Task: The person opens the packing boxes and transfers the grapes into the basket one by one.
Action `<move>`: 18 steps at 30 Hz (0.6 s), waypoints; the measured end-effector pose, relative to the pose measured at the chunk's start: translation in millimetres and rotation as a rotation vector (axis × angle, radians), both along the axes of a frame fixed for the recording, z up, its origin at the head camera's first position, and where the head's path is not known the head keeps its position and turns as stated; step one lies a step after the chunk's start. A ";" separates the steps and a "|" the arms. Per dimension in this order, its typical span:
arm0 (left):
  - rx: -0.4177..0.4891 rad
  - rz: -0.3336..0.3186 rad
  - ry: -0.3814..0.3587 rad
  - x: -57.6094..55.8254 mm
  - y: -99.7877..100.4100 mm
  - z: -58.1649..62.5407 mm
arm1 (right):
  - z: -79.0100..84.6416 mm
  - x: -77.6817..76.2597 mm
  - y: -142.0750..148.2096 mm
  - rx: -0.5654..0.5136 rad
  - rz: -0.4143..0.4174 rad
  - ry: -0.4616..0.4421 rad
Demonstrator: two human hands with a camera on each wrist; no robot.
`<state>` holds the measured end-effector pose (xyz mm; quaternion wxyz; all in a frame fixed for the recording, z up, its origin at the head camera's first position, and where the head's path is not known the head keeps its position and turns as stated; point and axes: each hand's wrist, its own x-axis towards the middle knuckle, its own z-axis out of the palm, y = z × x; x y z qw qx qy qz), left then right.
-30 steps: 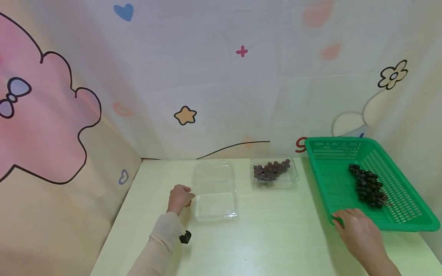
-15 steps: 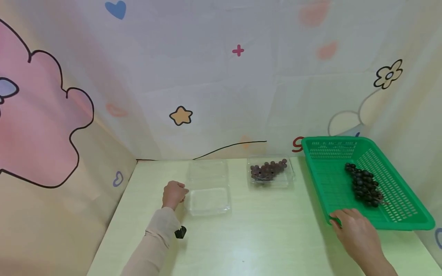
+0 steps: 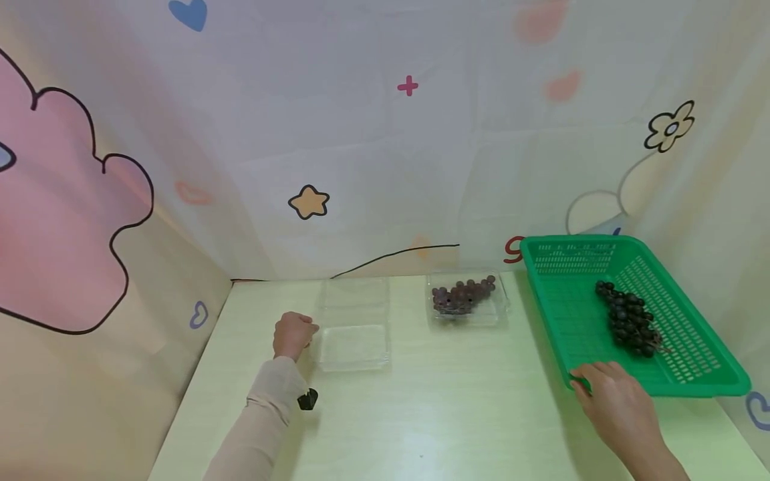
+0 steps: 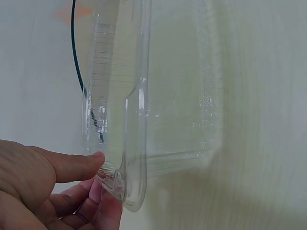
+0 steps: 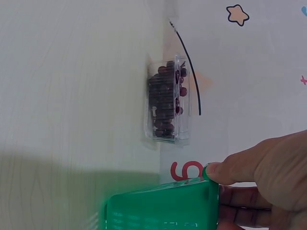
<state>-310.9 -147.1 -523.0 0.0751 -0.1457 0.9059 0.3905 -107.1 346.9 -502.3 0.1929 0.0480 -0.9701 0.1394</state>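
Note:
An opened clear plastic clamshell box (image 3: 353,349), nothing visible in it, lies on the table's left half. My left hand (image 3: 293,335) is at its left side; in the left wrist view, the thumb and fingers pinch a corner of the clear box (image 4: 136,110). On the right, my right hand (image 3: 619,404) grips the near-left corner of a green plastic basket (image 3: 550,314), thumb over the rim (image 5: 211,179). A bunch of dark grapes (image 3: 628,317) lies inside the basket. The right hand's fingertips are partly hidden by the rim.
A second clear box (image 3: 496,310) holding reddish-purple grapes (image 3: 462,296) stands at the back middle, by the patterned curtain (image 3: 361,133). The pale table (image 3: 445,407) ends at this curtain. A black wrist device (image 3: 307,399) shows beneath the left sleeve (image 3: 265,404).
My left hand has shifted the opened clear box slightly left and toward the back. The right hand keeps its grip on the basket. The head view has turned a little rightward.

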 end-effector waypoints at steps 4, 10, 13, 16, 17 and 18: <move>-0.010 0.011 0.004 -1.5 -1.8 -0.4 | 0.4 0.1 -0.4 -0.008 -0.006 -0.006; -0.026 0.015 0.003 -0.6 -3.4 0.0 | 1.5 0.0 -1.1 -0.012 -0.014 -0.025; -0.026 0.017 0.004 0.2 -3.7 -0.1 | 1.2 0.4 -1.4 -0.011 -0.012 -0.011; -0.023 0.023 0.003 0.6 -4.1 -0.9 | 0.0 0.4 -1.1 -0.010 -0.004 0.016; -0.022 0.024 0.002 0.7 -4.4 -1.3 | -0.3 0.3 -1.0 -0.010 -0.001 0.025; -0.022 0.025 0.002 0.8 -4.7 -1.6 | -0.7 0.5 -0.9 -0.010 0.000 0.032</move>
